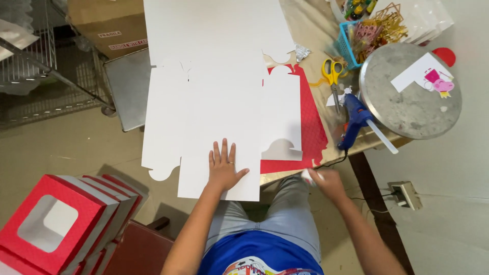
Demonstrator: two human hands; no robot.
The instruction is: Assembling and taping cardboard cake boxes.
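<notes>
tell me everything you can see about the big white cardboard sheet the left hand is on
The white cardboard sheet is a flat, die-cut box blank, matte and plain, with flaps, slits and rounded notches along its edges. It lies spread over the table, its near edge overhanging toward the person's lap and its left side hanging past the table. Part of it covers a red textured sheet. The left hand presses flat on its near edge, fingers spread.

Matt white card sheet (219,97), textured red card (310,127), dull metal tray (407,112)
</notes>
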